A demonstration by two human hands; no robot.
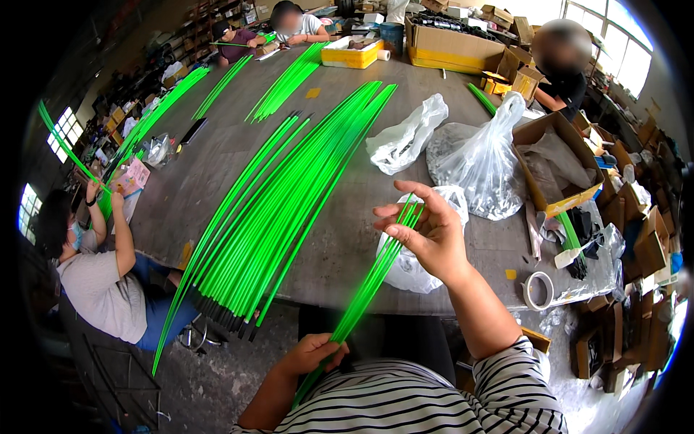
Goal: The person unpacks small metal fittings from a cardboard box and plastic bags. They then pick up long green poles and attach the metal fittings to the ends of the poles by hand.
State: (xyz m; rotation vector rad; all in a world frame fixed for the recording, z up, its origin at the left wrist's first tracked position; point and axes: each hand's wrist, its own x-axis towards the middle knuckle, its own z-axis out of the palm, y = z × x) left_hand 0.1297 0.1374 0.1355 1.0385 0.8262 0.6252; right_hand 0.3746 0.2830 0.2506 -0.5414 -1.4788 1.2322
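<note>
Head view: both hands are on one slim bundle of green rods (pixel 366 288), held in front of the body across the near edge of the desk (pixel 340 249).

Left hand (pixel 318 353) is closed around the lower part, down by the waist. Right hand (pixel 426 231) sits up at the far ends, thumb and fingers curled about the tips — can't tell how firmly they pinch, if at all. Hands well apart, bundle spanning between them.

Key relation: bundle's long axis runs lower left to upper right, away from the body. The big rod pile (pixel 289 210) lies on the desk to the left of the bundle, long axis leaning roughly the same way, so the two are near parallel with bare desk between. Pile's black ends (pixel 224 315) point back toward the person, at the near edge. Left hand is nearer to those ends; right hand is across the bundle, on the side away from the pile.

Around the right hand: a crumpled white bag (pixel 412 267) just behind and below it, a large clear bag (pixel 481 170) beyond. Tape roll (pixel 527 291) and open carton (pixel 577 197) further right. Co-worker (pixel 108 289) sits at the left, well apart.
</note>
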